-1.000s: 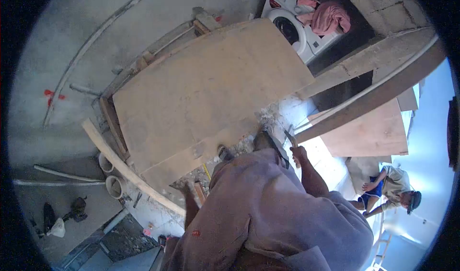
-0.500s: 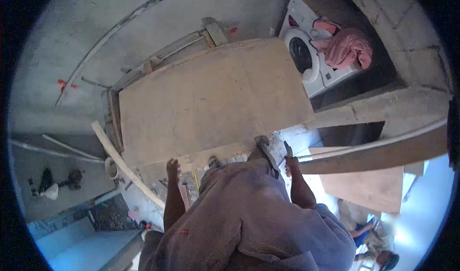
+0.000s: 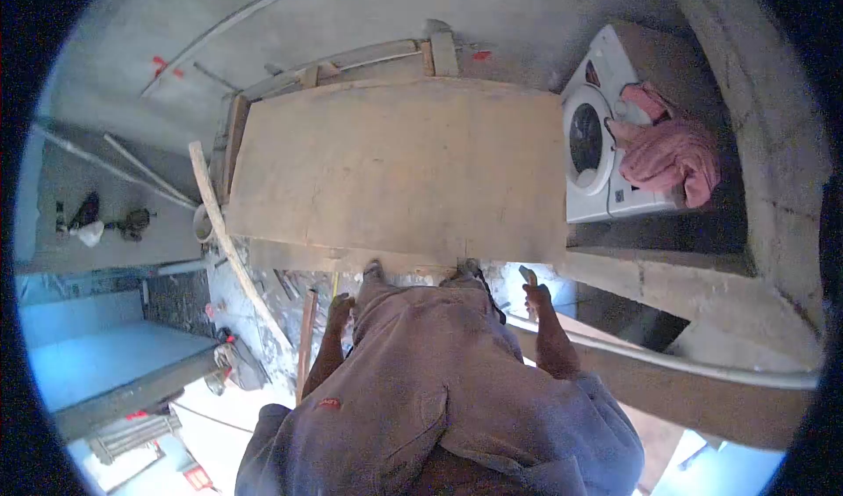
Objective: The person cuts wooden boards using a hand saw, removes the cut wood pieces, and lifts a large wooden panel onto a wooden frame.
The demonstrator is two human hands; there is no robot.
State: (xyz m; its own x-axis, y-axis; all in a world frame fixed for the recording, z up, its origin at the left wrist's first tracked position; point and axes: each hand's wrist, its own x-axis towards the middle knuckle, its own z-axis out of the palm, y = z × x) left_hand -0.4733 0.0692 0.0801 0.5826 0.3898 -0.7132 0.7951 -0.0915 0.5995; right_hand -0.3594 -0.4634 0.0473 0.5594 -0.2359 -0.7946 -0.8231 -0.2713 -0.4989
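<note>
A large flat wooden board (image 3: 395, 171) lies in front of me, and my feet are at its near edge. My right hand (image 3: 537, 298) is closed round a short, slim object (image 3: 528, 275) whose kind I cannot make out. It points up from the fist, right of the board's near edge. My left hand (image 3: 342, 308) hangs beside my left leg, its fingers loosely bent and apart, with nothing visible in it. A narrow yellow strip (image 3: 335, 283) shows just beyond that hand. A brown wooden piece (image 3: 307, 342) stands left of my left forearm.
A long pale pole (image 3: 230, 246) slants at the left by a round bucket-like container (image 3: 203, 224). A white washing machine (image 3: 590, 145) with a pink cloth (image 3: 672, 158) on it stands at the right. A concrete ledge (image 3: 676, 290) and a beam (image 3: 685, 391) run below it.
My view has turned, so the board sits straighter and the washing machine appears lower. My left hand has come in closer to my leg. The person at lower right is out of view.
</note>
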